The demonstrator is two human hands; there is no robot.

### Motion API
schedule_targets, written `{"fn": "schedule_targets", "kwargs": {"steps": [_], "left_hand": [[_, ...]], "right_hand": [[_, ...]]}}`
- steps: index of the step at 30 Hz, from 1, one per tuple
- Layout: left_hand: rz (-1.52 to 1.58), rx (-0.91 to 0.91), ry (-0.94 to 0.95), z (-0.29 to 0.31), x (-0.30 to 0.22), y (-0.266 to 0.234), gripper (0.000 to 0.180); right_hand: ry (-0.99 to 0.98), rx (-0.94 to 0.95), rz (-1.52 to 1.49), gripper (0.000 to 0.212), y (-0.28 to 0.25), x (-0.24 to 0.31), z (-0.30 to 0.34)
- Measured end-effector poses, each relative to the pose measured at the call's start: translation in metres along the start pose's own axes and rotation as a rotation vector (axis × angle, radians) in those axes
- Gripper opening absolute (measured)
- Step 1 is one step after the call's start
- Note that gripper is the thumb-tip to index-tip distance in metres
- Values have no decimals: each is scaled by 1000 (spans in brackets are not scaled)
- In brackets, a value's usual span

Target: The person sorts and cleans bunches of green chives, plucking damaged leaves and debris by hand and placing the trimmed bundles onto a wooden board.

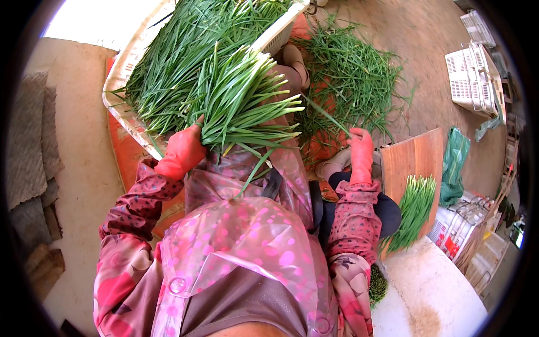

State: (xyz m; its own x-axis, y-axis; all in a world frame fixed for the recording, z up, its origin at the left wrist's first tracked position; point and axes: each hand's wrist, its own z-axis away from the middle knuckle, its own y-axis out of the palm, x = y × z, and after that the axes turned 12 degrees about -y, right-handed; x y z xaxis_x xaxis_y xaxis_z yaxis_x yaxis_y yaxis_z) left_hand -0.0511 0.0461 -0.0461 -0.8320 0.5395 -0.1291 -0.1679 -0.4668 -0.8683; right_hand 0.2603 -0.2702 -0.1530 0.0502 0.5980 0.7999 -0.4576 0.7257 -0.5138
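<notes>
My left hand (186,150), in a red rubber glove, is wrapped round the lower side of a thick bunch of garlic chives (238,109). The pale cut ends fan out to the right above my lap. To the right, my right hand (360,150), gloved the same way, pinches a single long chive leaf (328,117) that slants up toward the bunch. Behind the bunch, a pale plastic crate (114,92) holds a large heap of chives (179,62). A spotted clear plastic apron (247,224) covers my lap.
Loose chive leaves (353,78) lie heaped on the ground ahead. At my right, a neat chive bundle (415,205) rests on a wooden board (424,149). Beyond are a green plastic bag (453,168) and white crates (469,78). Grey sheets (28,140) lie far left.
</notes>
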Motion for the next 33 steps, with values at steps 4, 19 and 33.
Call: {"fn": "schedule_targets", "kwargs": {"steps": [4, 19, 33], "left_hand": [[43, -20, 31, -7, 22, 14, 76], [-3, -13, -17, -1, -1, 1, 67], [31, 21, -2, 1, 4, 1, 71]], "right_hand": [[-277, 328, -173, 36, 37, 75, 6], [-456, 507, -546, 21, 99, 128, 35], [-757, 165, 65, 26, 51, 109, 62]]}}
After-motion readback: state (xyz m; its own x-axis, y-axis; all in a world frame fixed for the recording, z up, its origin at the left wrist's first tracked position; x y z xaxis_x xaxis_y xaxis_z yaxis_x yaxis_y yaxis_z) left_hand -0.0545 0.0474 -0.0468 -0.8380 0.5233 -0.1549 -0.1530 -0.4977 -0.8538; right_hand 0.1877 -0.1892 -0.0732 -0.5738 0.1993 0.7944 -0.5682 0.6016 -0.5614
